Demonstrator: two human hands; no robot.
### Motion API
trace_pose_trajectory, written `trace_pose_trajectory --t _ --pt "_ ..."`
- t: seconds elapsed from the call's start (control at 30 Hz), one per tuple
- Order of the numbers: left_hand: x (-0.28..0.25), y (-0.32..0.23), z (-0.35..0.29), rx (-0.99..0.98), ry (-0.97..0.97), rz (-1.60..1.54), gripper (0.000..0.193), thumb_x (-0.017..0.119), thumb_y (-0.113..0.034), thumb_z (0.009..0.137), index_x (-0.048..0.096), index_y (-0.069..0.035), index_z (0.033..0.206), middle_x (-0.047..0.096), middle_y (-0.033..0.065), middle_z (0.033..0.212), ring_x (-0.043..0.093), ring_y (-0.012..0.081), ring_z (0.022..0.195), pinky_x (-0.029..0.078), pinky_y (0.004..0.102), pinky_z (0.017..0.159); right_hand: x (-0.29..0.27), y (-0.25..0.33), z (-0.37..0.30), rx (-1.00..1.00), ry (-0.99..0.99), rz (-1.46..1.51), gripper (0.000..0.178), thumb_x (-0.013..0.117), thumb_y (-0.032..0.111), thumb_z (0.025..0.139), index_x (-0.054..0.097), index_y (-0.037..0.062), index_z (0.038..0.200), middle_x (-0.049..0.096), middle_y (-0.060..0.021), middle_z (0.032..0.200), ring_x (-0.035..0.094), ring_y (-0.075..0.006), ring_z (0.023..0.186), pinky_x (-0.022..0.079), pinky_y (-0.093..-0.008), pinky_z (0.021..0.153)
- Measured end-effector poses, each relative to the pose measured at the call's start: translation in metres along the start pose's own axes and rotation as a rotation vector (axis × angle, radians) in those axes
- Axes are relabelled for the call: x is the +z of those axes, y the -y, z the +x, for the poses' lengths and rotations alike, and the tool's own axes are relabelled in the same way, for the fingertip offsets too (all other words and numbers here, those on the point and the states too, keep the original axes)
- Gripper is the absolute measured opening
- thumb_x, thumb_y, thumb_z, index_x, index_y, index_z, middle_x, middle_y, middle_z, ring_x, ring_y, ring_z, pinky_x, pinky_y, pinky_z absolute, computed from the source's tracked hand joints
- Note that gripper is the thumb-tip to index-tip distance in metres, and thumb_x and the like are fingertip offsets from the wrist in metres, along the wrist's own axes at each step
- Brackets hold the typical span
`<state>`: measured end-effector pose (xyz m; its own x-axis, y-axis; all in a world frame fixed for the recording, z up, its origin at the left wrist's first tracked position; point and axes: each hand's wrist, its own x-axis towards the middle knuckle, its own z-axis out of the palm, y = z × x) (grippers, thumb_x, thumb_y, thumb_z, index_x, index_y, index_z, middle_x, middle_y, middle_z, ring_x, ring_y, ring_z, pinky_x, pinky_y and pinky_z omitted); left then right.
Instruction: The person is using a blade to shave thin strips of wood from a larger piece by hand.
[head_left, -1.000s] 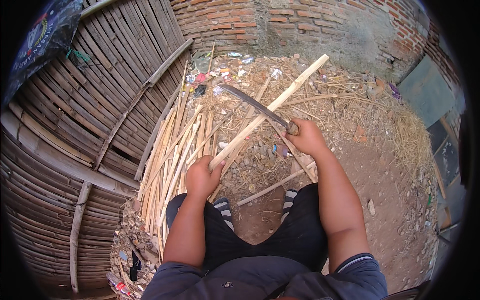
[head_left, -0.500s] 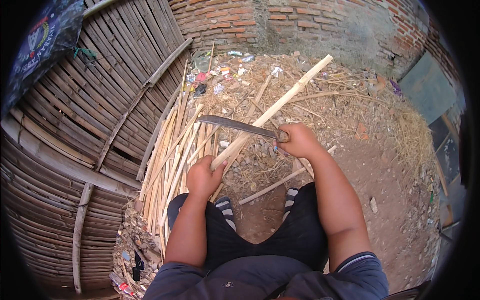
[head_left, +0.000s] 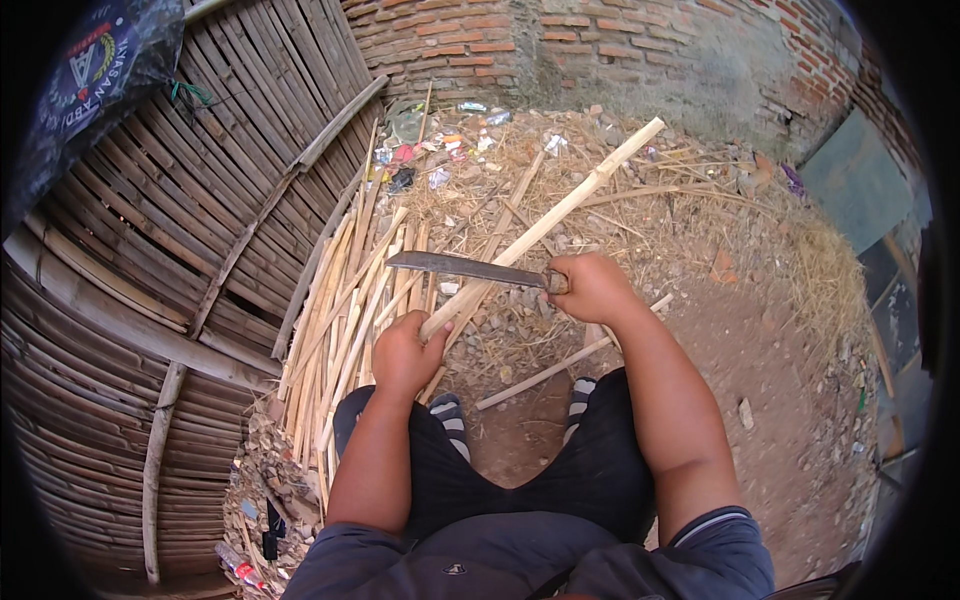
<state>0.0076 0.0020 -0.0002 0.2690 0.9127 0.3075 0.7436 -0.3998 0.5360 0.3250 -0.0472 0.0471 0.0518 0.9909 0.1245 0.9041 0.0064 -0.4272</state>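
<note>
My left hand [head_left: 406,352] is closed round the near end of a long pale bamboo strip [head_left: 560,208], which slants up and away to the right. In my right hand [head_left: 592,284] is the handle of a machete [head_left: 470,268], its dark blade pointing left. The blade lies across the strip, a little beyond my left hand; whether it bites into the strip I cannot tell. Beside my left arm lies a pile of split bamboo strips [head_left: 335,330].
A slatted bamboo wall [head_left: 120,260] rises on the left, and a brick wall [head_left: 640,60] stands at the back. Litter [head_left: 440,150] and straw [head_left: 830,280] cover parts of the dirt ground. A loose stick [head_left: 545,384] lies between my feet.
The machete has come slightly nearer to me and to the left along the strip, its blade now flatter. The strip's far end has dipped a little. Both hands keep their hold.
</note>
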Motion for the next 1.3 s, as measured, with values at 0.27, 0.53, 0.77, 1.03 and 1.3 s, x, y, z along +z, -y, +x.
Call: trace_pose_trajectory --t 0.27,0.53,0.77,1.03,1.3 --pt "-0.001 -0.004 0.001 0.022 -0.004 0.02 0.042 0.08 -0.044 0.094 0.077 -0.003 0.105 0.077 0.0215 0.091 0.074 0.042 0.082 0.058 0.0505 0.073 -0.005 -0.037 0.004 0.186 -0.122 0.197 0.038 0.087 0.036 0.085 0.078 0.0105 0.112 0.076 -0.0185 0.09 0.075 -0.0379 0.088 0.057 -0.0476 0.079" --pt "-0.002 -0.003 0.001 -0.011 0.03 0.032 0.043 0.08 -0.045 0.094 0.077 -0.003 0.105 0.077 0.0221 0.095 0.074 0.0422 0.086 0.058 0.0507 0.075 0.002 -0.026 0.007 0.109 -0.061 0.123 0.042 0.088 0.035 0.084 0.077 0.0063 0.113 0.075 -0.0218 0.091 0.073 -0.0417 0.089 0.057 -0.0492 0.079" --pt "0.003 0.001 0.0 0.026 -0.013 0.041 0.039 0.082 -0.042 0.092 0.078 -0.004 0.098 0.074 0.02 0.083 0.073 0.0388 0.076 0.056 0.0483 0.07 0.003 -0.008 0.002 0.056 0.006 0.045 0.042 0.089 0.04 0.083 0.076 0.0088 0.106 0.075 -0.0202 0.092 0.073 -0.0422 0.092 0.057 -0.0512 0.08" --pt "0.002 -0.002 0.001 0.018 0.015 0.031 0.038 0.083 -0.042 0.092 0.078 -0.004 0.098 0.074 0.0189 0.08 0.073 0.0376 0.075 0.056 0.0481 0.069 0.002 -0.012 0.002 0.067 0.049 0.065 0.04 0.089 0.043 0.083 0.075 0.0105 0.103 0.074 -0.0173 0.088 0.073 -0.0407 0.09 0.057 -0.051 0.079" --pt "0.002 0.0 0.002 0.023 0.006 0.055 0.038 0.083 -0.042 0.092 0.079 -0.005 0.099 0.074 0.0193 0.083 0.073 0.0381 0.078 0.056 0.0482 0.071 0.007 -0.013 0.005 0.069 0.086 0.05 0.047 0.088 0.04 0.084 0.077 0.0122 0.119 0.077 -0.0193 0.099 0.074 -0.0408 0.099 0.059 -0.0497 0.085"
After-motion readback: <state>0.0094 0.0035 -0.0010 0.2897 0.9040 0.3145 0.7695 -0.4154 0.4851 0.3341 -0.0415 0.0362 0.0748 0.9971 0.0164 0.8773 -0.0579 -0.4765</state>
